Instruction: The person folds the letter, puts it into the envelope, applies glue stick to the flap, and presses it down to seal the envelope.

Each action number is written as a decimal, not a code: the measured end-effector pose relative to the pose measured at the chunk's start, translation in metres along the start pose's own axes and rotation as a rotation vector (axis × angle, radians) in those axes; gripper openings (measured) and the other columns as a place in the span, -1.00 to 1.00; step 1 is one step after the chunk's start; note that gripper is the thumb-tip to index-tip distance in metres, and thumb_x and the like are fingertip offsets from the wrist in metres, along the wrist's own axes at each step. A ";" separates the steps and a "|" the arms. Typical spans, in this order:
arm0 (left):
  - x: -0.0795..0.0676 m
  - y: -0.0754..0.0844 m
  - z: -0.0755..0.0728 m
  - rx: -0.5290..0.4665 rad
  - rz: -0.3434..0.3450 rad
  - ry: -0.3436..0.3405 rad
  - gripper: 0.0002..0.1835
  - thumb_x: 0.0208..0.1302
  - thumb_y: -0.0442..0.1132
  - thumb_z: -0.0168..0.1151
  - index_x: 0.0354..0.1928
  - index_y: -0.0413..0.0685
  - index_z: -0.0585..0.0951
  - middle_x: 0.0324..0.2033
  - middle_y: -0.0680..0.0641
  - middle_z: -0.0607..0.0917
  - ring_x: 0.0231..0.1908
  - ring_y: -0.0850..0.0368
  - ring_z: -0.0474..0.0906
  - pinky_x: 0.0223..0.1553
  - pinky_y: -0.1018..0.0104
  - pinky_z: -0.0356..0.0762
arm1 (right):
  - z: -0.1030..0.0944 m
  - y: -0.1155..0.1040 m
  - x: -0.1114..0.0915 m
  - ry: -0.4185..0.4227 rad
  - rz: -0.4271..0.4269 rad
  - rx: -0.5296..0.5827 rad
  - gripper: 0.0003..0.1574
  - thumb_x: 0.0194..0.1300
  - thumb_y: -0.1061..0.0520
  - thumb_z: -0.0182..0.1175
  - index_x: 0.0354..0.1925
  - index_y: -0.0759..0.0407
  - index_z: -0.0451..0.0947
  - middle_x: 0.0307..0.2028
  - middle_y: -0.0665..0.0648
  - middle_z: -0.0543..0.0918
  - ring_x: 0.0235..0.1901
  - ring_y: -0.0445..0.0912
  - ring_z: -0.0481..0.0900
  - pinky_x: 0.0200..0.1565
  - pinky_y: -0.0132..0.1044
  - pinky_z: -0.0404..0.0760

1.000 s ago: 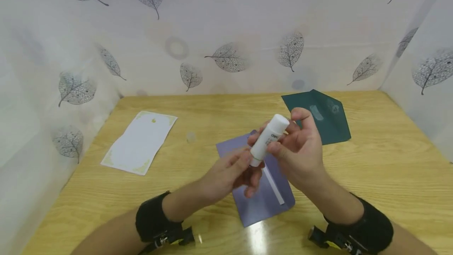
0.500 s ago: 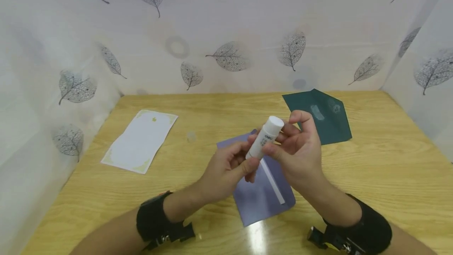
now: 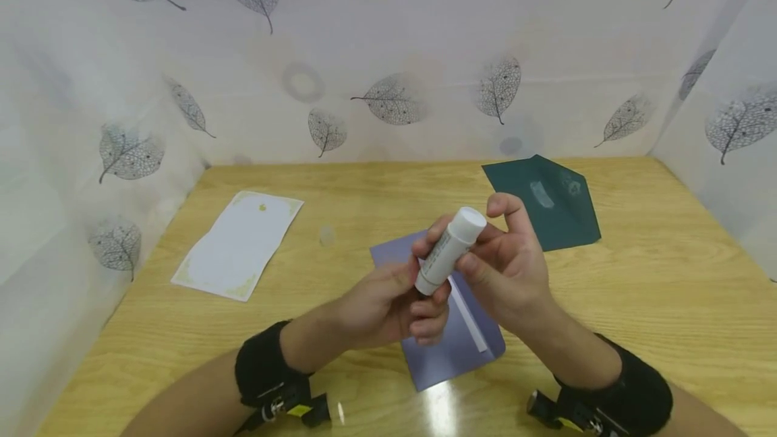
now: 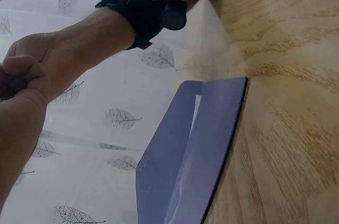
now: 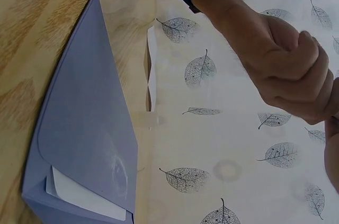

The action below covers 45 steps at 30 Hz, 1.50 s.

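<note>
A white capped glue stick (image 3: 442, 258) is held tilted above the table, its white cap up and to the right. My left hand (image 3: 379, 309) grips its lower part between thumb and fingers. Thumb and fingers of my right hand (image 3: 512, 272) pinch it just below the cap, with the index finger raised. Underneath lies a purple envelope (image 3: 434, 359) with a white strip (image 3: 467, 315) along it. In the right wrist view a white edge shows under the flap of the envelope (image 5: 90, 102). Both wrist views leave the glue stick hidden.
A dark green envelope (image 3: 573, 218) lies at the back right, partly behind my right hand. At the left lies a white card (image 3: 239, 248) with gold corners. A small clear piece (image 3: 327, 235) sits between card and purple envelope. Leaf-printed curtains (image 3: 425, 32) enclose the wooden table (image 3: 655, 275).
The glue stick has turned about its length, so its print faces more to the left, and it sits slightly lower. My left fingers have shifted their grip on it.
</note>
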<state>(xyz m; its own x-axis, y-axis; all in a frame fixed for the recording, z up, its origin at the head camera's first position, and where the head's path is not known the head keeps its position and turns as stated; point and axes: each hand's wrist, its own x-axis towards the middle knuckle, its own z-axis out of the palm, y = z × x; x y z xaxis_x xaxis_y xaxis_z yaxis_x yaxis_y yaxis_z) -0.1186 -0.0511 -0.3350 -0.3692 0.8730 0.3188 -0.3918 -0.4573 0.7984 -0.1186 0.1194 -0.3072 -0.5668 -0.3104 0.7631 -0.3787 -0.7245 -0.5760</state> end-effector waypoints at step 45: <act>-0.036 0.070 -0.056 2.195 -0.250 0.522 -0.81 0.25 -0.20 0.10 -0.18 -0.12 0.57 -0.35 -0.03 0.60 -0.38 0.13 0.49 -0.44 0.26 0.52 | -0.002 -0.004 -0.003 0.164 0.155 -0.211 -0.58 0.40 0.31 -0.20 0.19 0.37 0.18 -0.20 0.27 0.53 -0.26 0.03 0.49 -0.27 -0.27 0.55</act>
<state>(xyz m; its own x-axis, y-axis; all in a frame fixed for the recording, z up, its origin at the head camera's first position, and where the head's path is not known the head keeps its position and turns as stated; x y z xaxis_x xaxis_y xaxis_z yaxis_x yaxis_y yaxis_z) -0.1803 -0.1238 -0.3197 -0.7359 0.5912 0.3300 0.6404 0.7660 0.0558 -0.1167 0.1243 -0.3078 -0.7336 -0.2915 0.6139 -0.4122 -0.5273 -0.7430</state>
